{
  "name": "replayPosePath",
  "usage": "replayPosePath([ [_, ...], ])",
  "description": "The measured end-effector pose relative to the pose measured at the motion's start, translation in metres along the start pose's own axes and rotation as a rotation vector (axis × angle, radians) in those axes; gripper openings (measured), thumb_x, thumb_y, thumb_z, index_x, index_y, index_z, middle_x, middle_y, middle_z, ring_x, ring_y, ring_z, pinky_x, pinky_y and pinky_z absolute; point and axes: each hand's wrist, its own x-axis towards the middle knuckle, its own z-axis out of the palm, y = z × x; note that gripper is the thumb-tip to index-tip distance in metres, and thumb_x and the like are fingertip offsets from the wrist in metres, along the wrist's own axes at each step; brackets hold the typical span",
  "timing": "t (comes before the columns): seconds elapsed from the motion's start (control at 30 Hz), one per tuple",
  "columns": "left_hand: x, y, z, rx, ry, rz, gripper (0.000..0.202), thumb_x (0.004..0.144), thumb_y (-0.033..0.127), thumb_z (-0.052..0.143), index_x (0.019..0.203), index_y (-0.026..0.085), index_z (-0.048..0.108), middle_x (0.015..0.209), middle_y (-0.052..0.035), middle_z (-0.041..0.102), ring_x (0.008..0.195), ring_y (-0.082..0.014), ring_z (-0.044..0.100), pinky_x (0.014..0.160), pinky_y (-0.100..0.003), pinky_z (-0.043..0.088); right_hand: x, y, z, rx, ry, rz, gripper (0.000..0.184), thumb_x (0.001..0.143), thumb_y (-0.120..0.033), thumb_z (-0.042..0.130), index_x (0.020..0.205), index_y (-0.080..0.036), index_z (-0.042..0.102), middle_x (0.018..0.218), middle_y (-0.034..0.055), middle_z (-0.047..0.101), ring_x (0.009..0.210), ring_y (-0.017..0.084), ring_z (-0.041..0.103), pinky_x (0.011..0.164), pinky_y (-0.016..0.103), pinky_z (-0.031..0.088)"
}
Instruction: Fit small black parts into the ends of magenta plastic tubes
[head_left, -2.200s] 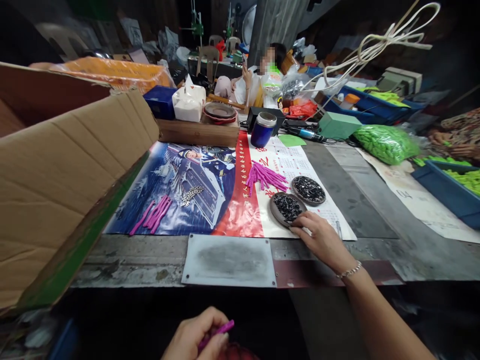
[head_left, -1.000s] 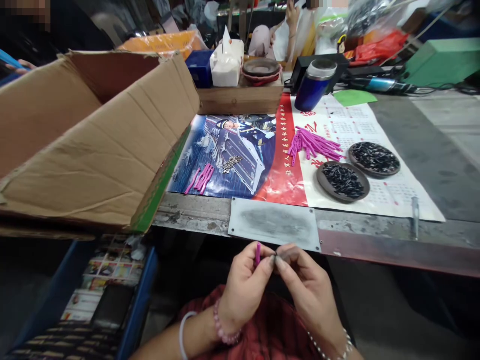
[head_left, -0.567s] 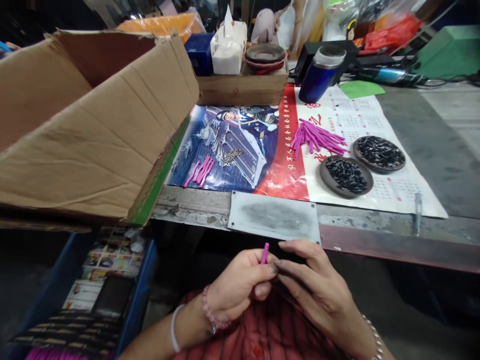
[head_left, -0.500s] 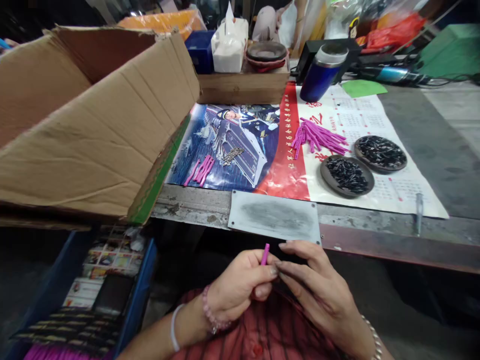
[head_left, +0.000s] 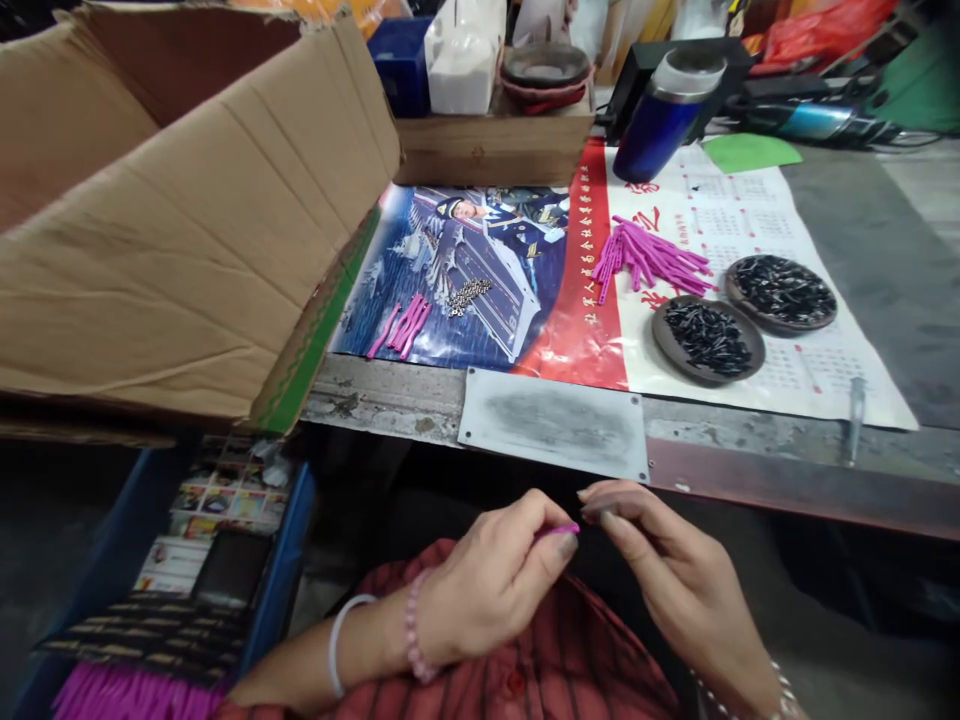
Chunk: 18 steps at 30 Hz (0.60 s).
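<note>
**Strip (head_left: 568,529) in left hand (head_left: 491,570)**

Head view: strip is being pinched between thumb and forefinger, tip exposed. Right hand (head_left: 690,585) is being held just beside, fingertips bunched; whether anything is being gripped cannot be told. Steadiness is probably being helped by pinching near the tip.

I'm seeing matt, rubbery-looking plastic on the purple strip (head_left: 561,529) in the left hand (head_left: 487,575), and the purple pile (head_left: 664,262) is showing the same dull finish. The black pieces (head_left: 705,335) are glinting, glossy, while their near dish (head_left: 664,350) is looking smooth and dull. Silvery beads (head_left: 469,297) are gleaming like metal. The poster (head_left: 574,340) is shining as coated paper. I'm finding the pale plate (head_left: 551,425) smooth but smudged; the desk (head_left: 375,405) is looking rough and stained. The cardboard box (head_left: 217,250) is showing matt creases, the wooden box (head_left: 487,152) grain, the blue tumbler (head_left: 660,125) gloss under a metallic rim, and the red shirt (head_left: 510,665) soft cloth.
</note>
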Motion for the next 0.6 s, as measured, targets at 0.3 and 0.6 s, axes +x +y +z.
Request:
replayPosePath([
  [0.3,-0.011,-0.004,0.003,0.579,0.050,0.152,0.025,0.105,0.027,0.041,0.098,0.016,0.062,0.087,-0.0058,0.066,0.074,-0.0203,0.067,0.065,-0.030,0.050,0.007,-0.006,0.000,0.091,-0.162,0.046,0.015,0.100,-0.021,0.056,0.093,-0.025,0.068,0.092,0.0000,0.071,0.086,0.012,0.069,0.077,0.015,0.053],
  [0.6,-0.009,0.000,-0.006,0.808,0.004,0.199,0.026,0.105,0.028,0.044,0.094,0.014,0.063,0.083,-0.0058,0.069,0.070,-0.0225,0.070,0.060,-0.033,0.056,0.010,-0.007,0.002,-0.032,-0.304,-0.080,0.014,0.100,-0.015,0.054,0.093,-0.022,0.063,0.086,0.0017,0.066,0.080,0.015,0.064,0.071,0.024,0.051],
])
